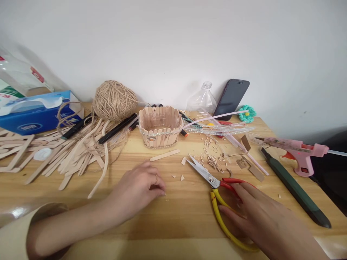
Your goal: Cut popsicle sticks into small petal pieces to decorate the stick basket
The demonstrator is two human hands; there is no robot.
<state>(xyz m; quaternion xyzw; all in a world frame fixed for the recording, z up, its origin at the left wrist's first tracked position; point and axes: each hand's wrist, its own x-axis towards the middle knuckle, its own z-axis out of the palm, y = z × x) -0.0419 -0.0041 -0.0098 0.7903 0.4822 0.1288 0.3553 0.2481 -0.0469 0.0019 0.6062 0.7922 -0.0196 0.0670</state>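
Note:
My left hand (141,187) rests on the wooden table (179,216) with its fingers curled and the fingertips touching the wood; nothing shows in it. My right hand (260,216) lies flat with fingers stretched over the red and yellow handles of a pair of scissors (214,182), touching them without gripping. The scissor blades point up and left, slightly apart. A loose craft stick (165,155) lies just beyond my left hand. Behind it stands a small basket made of craft sticks (160,126).
A heap of craft sticks (67,151), black pens and a ball of twine (115,100) lie at the left, near a blue tissue box (35,112). At the right are a pink glue gun (298,151), a dark green cutter (295,187), wood chips, a phone (231,97) and a cut plastic bottle (202,101).

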